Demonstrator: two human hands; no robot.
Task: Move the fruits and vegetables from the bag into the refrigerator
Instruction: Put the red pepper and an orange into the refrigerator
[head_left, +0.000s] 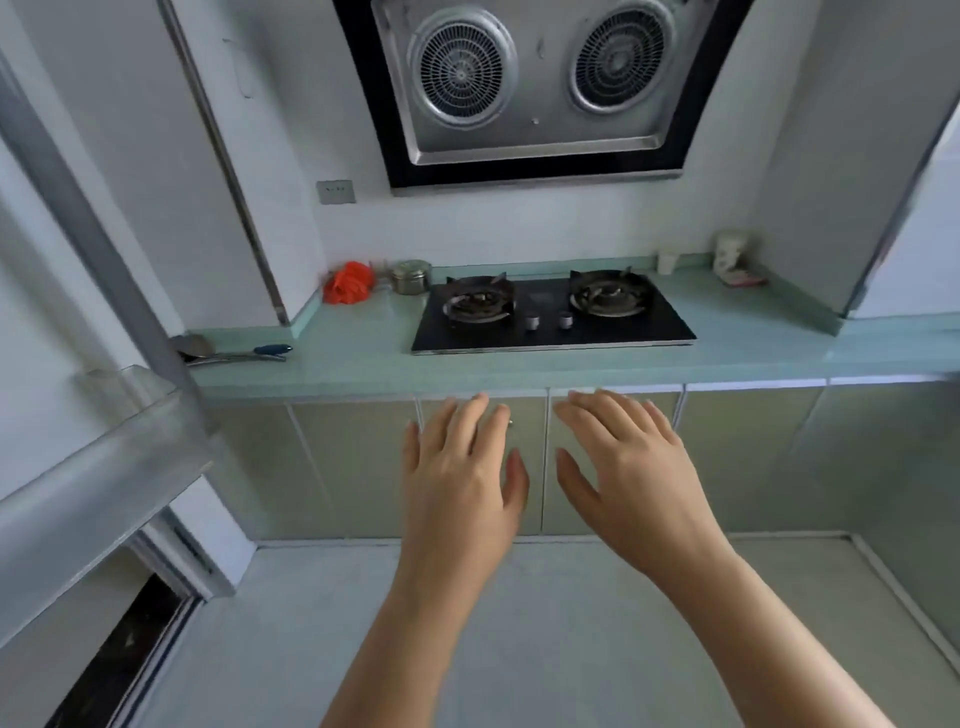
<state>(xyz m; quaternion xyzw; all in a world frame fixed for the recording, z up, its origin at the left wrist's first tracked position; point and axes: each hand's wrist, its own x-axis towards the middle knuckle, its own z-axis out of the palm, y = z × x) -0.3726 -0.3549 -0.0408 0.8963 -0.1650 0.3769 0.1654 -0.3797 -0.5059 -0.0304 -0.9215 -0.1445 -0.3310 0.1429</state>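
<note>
The refrigerator door (104, 467), smooth white with a clear plastic shelf, is cut off at the left edge. A crumpled orange bag (349, 282) sits at the back of the glossy pale-green bench (363, 358) beside a round steel pot (410, 276), and its contents cannot be seen. The left hand (460, 467) and right hand (634, 473) hover with fingers straight and spread, holding nothing.

2 hands (462, 483) 6 o'clock; 2 burners (478, 304), 2 knobs (531, 322); 2 hood fans (461, 73) 12 o'clock; 1 red bag (349, 283) 10 o'clock.
</note>
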